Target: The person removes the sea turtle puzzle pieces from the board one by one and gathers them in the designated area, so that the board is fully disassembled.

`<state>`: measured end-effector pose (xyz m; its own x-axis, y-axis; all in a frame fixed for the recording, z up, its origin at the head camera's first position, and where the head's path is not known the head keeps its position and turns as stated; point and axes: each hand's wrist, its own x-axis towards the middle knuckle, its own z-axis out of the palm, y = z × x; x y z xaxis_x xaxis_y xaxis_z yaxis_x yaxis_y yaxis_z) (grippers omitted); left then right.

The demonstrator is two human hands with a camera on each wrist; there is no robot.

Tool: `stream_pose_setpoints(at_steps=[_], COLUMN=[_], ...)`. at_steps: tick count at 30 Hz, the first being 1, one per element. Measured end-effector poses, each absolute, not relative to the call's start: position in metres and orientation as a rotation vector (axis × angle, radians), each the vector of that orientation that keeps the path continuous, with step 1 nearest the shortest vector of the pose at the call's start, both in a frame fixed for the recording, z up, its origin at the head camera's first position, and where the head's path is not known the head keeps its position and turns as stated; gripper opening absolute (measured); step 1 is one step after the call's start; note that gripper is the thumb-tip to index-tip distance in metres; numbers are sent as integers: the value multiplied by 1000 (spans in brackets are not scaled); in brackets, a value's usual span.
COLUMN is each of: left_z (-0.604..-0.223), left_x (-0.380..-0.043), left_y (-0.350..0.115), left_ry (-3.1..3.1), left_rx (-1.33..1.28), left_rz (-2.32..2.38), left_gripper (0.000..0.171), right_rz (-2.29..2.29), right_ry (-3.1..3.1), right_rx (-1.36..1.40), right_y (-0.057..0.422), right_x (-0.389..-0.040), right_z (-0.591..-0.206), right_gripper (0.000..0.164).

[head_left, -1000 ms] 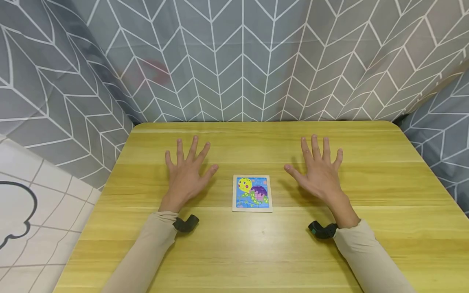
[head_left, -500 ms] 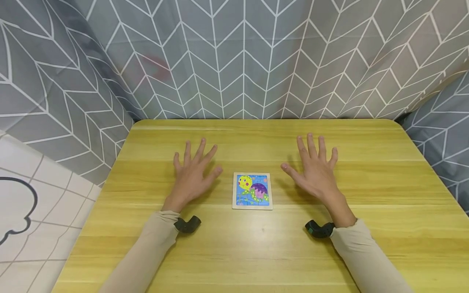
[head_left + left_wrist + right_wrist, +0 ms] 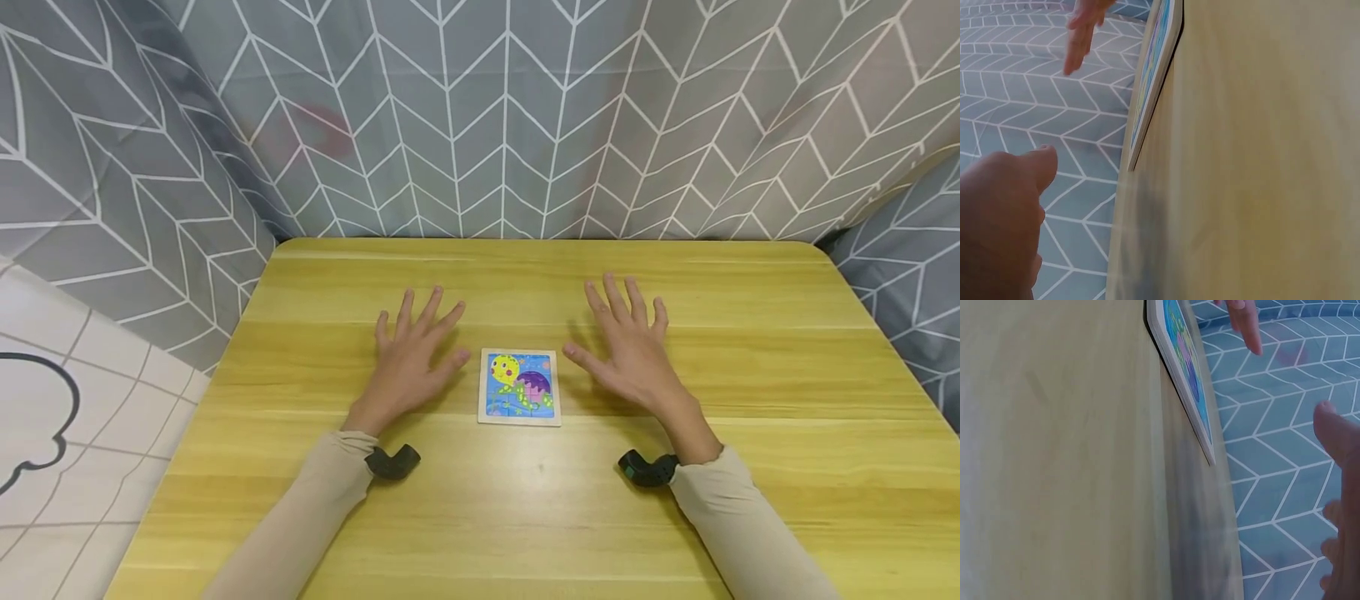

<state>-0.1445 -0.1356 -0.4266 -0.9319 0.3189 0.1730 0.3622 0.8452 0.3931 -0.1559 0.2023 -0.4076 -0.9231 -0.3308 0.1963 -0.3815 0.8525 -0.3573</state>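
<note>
A small square jigsaw puzzle (image 3: 520,387) in a pale wooden frame lies flat on the table, its pieces forming a yellow and purple turtle on blue. To its left my left hand (image 3: 408,362) hovers with fingers spread, thumb pointing at the frame. On the other side my right hand (image 3: 630,358) is held the same way, its thumb close to the frame's right edge. Neither hand holds anything. In the left wrist view the puzzle (image 3: 1154,81) shows edge-on, past the left thumb (image 3: 1041,167). The right wrist view shows the puzzle (image 3: 1185,375) with the right thumb (image 3: 1333,431) apart from it.
The wooden table (image 3: 480,517) has a light yellow grain and rounded far corners. A grey curtain (image 3: 480,117) with white chevron lines hangs behind its far edge and along both sides. White tile-patterned covering (image 3: 90,417) shows at the left. Black wrist cameras (image 3: 393,462) sit at both cuffs.
Both hands have moved inward toward the puzzle, the left going right and the right going left. The puzzle stays on the table; the head view has shifted slightly.
</note>
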Motion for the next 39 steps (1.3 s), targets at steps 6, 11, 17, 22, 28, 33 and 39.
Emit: stream_pose_setpoints(at_steps=[6,11,17,22,28,33,39], left_z=[-429,-432,-435,-439,-442,-442,-442], left_x=[-142,-141,-138,-137,-136,-135,-135], left_y=[-129,-126,-123,-121,-120,-120,-121], left_ry=[-2919,-2954,-2984,-3014,-3026,-3016,-3037], left_rx=[-626,-711,-795,-841,-896,-934,-929], left_rz=[-711,-758,-792,-748,-708,-666,-640], left_gripper=[67,71,77,87,96,100,98], right_rz=[671,732,863,920,897,858,854], right_ry=[-2928,-2937,-2995,-3020,-3020,-2997,-2985], right_rx=[753,904,1031,1088,1136,1160,1165], right_y=[195,188,181,179,178,178,177], right_x=[-155,-153,-149,-146,-144,-145,-145], right_z=[-412,-417,-420,-422,-424,-427,-428], right_gripper=[98,104,106,110,114,111,105])
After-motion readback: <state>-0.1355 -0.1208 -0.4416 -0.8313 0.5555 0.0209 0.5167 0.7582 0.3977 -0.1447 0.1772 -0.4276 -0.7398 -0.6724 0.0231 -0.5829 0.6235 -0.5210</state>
